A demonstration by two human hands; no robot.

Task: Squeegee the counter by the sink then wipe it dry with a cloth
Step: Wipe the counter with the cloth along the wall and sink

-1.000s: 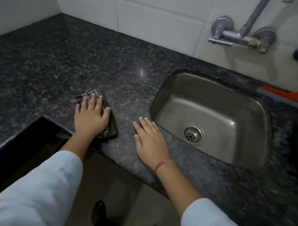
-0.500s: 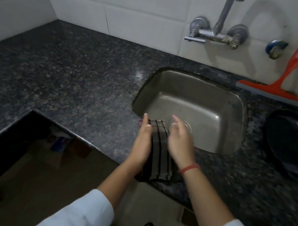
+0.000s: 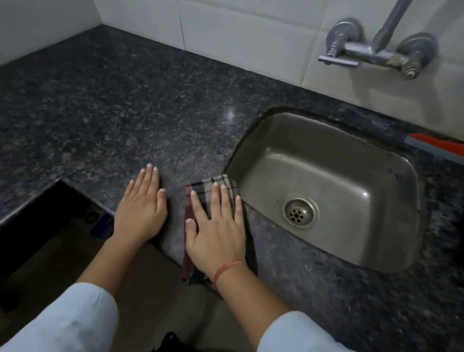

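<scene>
Right hand [image 3: 218, 231]: flat, palm down, fingers spread wide, pressing on a folded checked cloth in maroon, dark and pale bands [image 3: 216, 182]. Not gripping; the cloth lies pinned under palm and fingers. A red thread band circles the wrist.

Cloth position: on the speckled dark granite counter [image 3: 108, 112], along its front edge, its far corner touching the rim of the rectangular stainless steel sink [image 3: 331, 180] at the sink's 8 o'clock. Its near end hangs past the counter edge.

Left hand [image 3: 141, 209]: flat and open, fingers close together, palm down on bare granite at 9 o'clock of the cloth, just beside it, not touching it. Holds nothing.

Orange-red squeegee with grey blade [image 3: 444, 148]: lies on the counter at the sink's 2 o'clock, against the white tiled wall [image 3: 232, 24], well apart from both hands; partly cut off by the frame edge.

Wall-mounted chrome tap [image 3: 377, 53] sits at the sink's 12 o'clock.
</scene>
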